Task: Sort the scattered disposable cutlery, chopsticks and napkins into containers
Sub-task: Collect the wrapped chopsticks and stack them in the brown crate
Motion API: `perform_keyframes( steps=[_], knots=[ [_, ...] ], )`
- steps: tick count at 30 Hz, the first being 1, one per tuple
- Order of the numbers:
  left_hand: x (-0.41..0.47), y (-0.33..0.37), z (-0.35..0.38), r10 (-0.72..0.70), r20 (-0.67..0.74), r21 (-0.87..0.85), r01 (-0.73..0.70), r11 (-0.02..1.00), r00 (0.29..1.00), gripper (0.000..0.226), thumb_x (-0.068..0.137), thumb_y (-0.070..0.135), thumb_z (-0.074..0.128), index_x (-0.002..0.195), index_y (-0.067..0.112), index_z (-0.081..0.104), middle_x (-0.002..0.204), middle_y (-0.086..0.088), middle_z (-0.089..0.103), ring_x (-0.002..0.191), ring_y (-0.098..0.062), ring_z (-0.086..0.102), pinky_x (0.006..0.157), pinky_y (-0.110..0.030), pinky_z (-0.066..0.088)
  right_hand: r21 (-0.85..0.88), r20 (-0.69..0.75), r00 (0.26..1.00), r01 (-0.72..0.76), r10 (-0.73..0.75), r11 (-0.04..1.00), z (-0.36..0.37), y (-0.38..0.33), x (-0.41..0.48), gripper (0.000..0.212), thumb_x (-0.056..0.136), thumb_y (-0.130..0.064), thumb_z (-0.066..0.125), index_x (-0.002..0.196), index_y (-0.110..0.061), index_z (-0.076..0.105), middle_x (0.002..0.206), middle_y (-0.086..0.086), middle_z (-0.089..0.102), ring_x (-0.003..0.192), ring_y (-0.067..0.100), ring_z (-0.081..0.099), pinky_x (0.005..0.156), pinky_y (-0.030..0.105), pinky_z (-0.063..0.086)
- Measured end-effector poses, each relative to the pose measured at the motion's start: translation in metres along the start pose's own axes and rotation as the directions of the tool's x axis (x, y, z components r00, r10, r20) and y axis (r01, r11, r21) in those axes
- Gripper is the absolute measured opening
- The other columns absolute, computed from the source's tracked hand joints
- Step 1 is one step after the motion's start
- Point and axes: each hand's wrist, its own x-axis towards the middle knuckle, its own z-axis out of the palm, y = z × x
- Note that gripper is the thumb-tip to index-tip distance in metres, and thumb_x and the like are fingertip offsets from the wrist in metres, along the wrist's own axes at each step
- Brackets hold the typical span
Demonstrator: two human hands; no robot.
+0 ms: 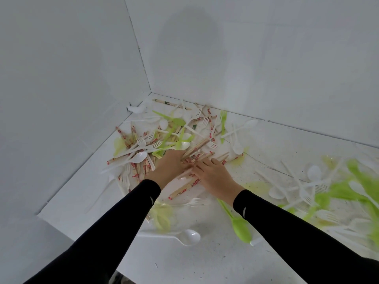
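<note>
I am looking into a bare white booth, a staged work set rather than a lived-in room. The vertical corner seam (143, 58) is my landmark. One plain flat white wall panel (61, 78) runs left of it and another (266, 58) runs right of it, both unmarked. Below the seam lies a scuffed, speckled white tabletop (215, 259), with a thin dark crack (272, 167) to the right of the seam's foot. Heaped at that foot are white and green plastic cutlery (143, 148) and paper-wrapped wooden chopsticks (209, 121).
</note>
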Motion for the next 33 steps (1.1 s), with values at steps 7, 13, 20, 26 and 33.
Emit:
perform_keyframes(
  steps=[7,13,20,26,33],
  knots=[
    [-0.007,0.012,0.002,0.036,0.012,0.214,-0.038,0.976,0.999,0.024,0.089,0.037,0.066,0.096,0.015,0.061,0.089,-0.001,0.058,0.088,-0.023,0.061,0.064,-0.032,0.044,-0.101,0.052,0.999,-0.007,0.013,0.995,-0.007,0.010,-0.018,0.021,0.078,-0.009,0.065,0.097,-0.014,0.071,0.092,0.002,0.063,0.078,0.021,0.055,0.066,0.030,0.044],
    [-0.010,0.003,0.004,0.076,-0.091,-0.092,-0.084,0.992,0.993,0.023,0.093,0.022,0.059,0.076,0.009,0.053,0.062,0.002,0.047,0.055,-0.019,0.046,0.054,-0.029,0.034,-0.036,0.053,0.997,-0.061,0.063,0.997,-0.033,0.031,-0.027,0.020,0.088,-0.024,0.048,0.094,-0.014,0.065,0.083,0.003,0.060,0.074,0.024,0.054,0.065,0.034,0.045],
    [-0.031,0.019,-0.040,-0.187,-0.429,-0.668,-0.171,0.724,0.884,0.025,0.102,0.032,0.047,0.099,0.009,0.055,0.076,0.006,0.066,0.058,-0.005,0.059,0.047,-0.021,0.047,0.568,0.055,0.881,-0.414,0.469,0.711,-0.078,0.028,0.025,0.021,0.106,-0.021,0.037,0.113,-0.012,0.054,0.064,-0.004,0.055,0.044,0.011,0.040,0.044,0.032,0.035],
    [-0.062,0.004,-0.015,-0.192,-0.484,-0.676,-0.225,0.702,0.854,0.030,0.105,0.030,0.041,0.104,0.012,0.064,0.098,0.001,0.068,0.070,-0.001,0.057,0.061,-0.012,0.046,0.924,0.276,0.661,-0.382,0.698,-0.003,-0.074,-0.007,0.044,0.019,0.104,-0.039,0.041,0.101,-0.023,0.049,0.059,-0.009,0.031,0.050,0.013,0.029,0.049,0.037,0.029],
    [-0.072,-0.007,0.019,-0.216,-0.446,-0.646,-0.145,0.749,0.868,0.022,0.103,0.026,0.046,0.111,0.008,0.054,0.091,0.014,0.068,0.079,-0.007,0.065,0.074,-0.035,0.055,0.780,0.444,0.648,-0.620,0.619,0.090,-0.054,-0.023,0.027,0.048,0.101,-0.043,0.047,0.085,0.002,0.047,0.065,0.011,0.045,0.056,0.015,0.048,0.055,0.017,0.043]
  ],
)
